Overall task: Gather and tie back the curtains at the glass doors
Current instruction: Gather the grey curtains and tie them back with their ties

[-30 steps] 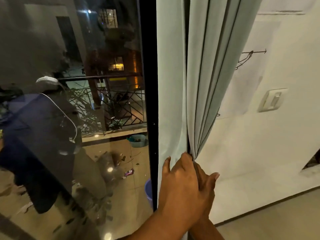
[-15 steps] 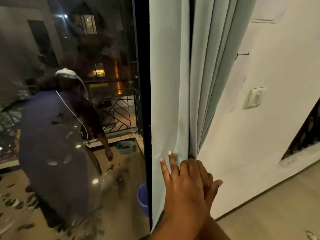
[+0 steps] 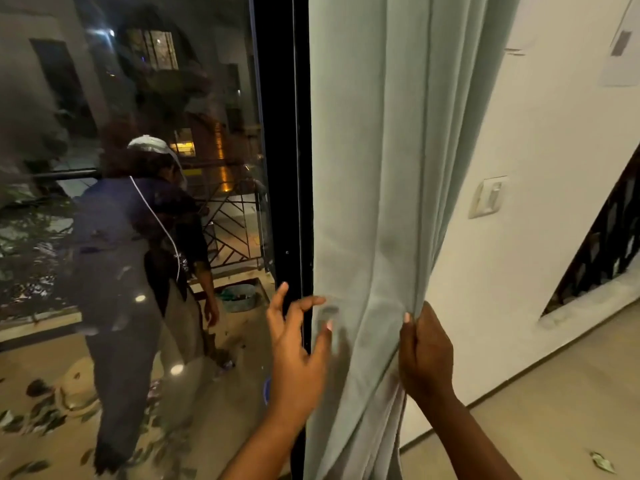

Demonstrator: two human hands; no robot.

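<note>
A pale green curtain [image 3: 388, 168] hangs in folds beside the black frame [image 3: 282, 150] of the glass door [image 3: 138, 202]. My right hand [image 3: 426, 355] grips the curtain's right folds at about waist height, fingers curled behind the fabric. My left hand [image 3: 298, 351] is at the curtain's left edge, in front of the door frame, with its fingers spread and loosely bent; it is motion-blurred and holds nothing that I can see. No tie-back is visible.
A white wall [image 3: 554, 237] with a light switch [image 3: 488, 197] stands right of the curtain. A dark railing [image 3: 602, 244] shows through a slanted opening in it. The glass reflects a person; a balcony with a basin [image 3: 239, 297] lies outside.
My hands were together on the curtain's lower folds. Now they have parted: the left hand has come off toward the door frame and the right one holds the folds farther right.
</note>
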